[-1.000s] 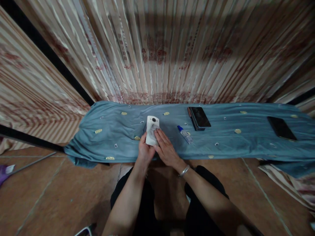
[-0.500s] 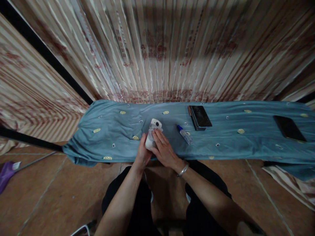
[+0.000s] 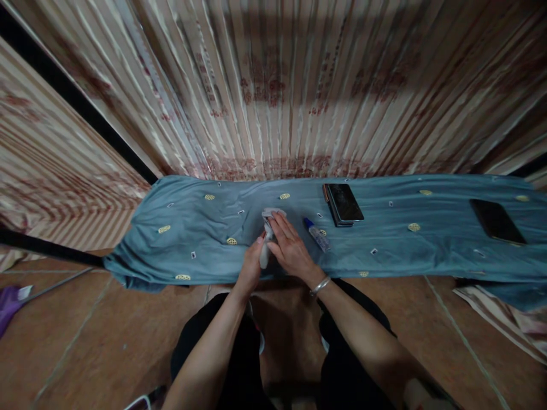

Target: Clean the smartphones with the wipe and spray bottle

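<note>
My left hand (image 3: pixel 250 263) is closed around the lower part of a white phone (image 3: pixel 264 257), which is tilted nearly edge-on above the front of the blue cloth-covered table. A light grey wiping cloth (image 3: pixel 273 213) lies over the phone's upper end and hides most of it. My right hand (image 3: pixel 293 247) presses the cloth against the phone from the right, fingers together, and a silver bracelet circles that wrist. Just right of this hand lies a small clear spray bottle with a blue cap (image 3: pixel 318 234).
A stack of dark phones (image 3: pixel 346 203) lies farther back, right of the bottle. Another black phone (image 3: pixel 498 221) rests near the table's right end. The blue table cover (image 3: pixel 205 228) has yellow prints. Behind it hangs a striped curtain (image 3: pixel 273 131); black poles stand at the left.
The phone has turned from its white back with a round lens facing up to nearly edge-on. The cloth and my right fingers have shifted to its upper end.
</note>
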`<state>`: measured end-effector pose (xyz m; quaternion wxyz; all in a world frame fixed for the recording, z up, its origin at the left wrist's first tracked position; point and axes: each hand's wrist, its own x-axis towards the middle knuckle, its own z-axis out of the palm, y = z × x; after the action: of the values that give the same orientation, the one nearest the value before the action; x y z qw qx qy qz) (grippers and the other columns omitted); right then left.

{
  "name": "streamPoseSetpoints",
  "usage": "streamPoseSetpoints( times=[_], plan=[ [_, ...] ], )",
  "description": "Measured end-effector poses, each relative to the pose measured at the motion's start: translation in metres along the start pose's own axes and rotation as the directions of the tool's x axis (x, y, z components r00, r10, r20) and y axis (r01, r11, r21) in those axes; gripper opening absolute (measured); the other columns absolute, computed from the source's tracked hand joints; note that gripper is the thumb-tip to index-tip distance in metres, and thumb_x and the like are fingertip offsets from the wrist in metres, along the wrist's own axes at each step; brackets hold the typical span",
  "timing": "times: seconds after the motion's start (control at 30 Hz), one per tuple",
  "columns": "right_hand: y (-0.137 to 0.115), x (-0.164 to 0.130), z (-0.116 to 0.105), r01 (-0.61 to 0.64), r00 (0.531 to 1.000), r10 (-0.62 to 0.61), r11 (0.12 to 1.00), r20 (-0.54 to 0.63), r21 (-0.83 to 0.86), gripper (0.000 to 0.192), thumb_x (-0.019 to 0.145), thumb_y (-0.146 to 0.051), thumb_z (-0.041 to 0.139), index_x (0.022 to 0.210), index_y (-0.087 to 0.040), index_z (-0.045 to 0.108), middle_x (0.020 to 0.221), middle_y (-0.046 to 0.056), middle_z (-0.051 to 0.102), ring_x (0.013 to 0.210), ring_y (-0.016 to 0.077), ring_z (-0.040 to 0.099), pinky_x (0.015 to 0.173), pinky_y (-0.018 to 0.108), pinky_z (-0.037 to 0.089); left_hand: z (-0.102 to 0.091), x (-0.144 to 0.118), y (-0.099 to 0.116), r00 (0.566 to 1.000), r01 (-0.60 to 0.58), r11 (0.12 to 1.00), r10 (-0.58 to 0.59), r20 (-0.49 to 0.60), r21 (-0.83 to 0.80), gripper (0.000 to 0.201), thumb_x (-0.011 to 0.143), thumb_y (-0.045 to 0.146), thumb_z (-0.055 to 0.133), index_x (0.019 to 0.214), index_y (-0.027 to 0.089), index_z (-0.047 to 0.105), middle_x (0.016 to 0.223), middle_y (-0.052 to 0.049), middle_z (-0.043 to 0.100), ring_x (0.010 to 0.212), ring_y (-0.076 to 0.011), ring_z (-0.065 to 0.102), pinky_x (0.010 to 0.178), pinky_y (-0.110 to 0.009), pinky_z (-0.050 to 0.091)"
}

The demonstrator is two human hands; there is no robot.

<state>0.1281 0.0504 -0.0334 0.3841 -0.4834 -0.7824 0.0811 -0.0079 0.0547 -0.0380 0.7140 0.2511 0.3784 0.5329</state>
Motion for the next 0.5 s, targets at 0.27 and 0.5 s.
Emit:
streamPoseSetpoints(
  times=[0.27,0.5],
  plan=[
    [0.013,0.005,-0.003,-0.165,0.982,0.174,0.98,-0.079,0.111,0.058,0.101,-0.04,0.029,0.155,-0.018,0.021,0.156,0.011,0.035,0.146,0.0222,0.03,0.12,0.048,0.028,0.015,-0.012,0.007,0.998,0.05,0.991,-0.053,0.025,0.126,0.049,0.074,0.032,0.075,0.118,0.013,0.07,0.105,-0.011,0.074,0.075,-0.0196,0.068,0.057,-0.026,0.053],
    [0.019,0.005,0.006,-0.342,0.913,0.4,0.861,-0.085,0.377,0.063,0.1,-0.055,0.021,0.15,-0.02,0.034,0.153,0.008,0.041,0.144,0.0199,0.035,0.119,0.044,0.03,0.023,-0.013,0.013,0.991,0.111,0.994,-0.111,0.079,0.007,0.05,0.08,0.03,0.065,0.129,0.019,0.06,0.119,-0.011,0.07,0.092,-0.025,0.071,0.069,-0.031,0.057]
  ],
)
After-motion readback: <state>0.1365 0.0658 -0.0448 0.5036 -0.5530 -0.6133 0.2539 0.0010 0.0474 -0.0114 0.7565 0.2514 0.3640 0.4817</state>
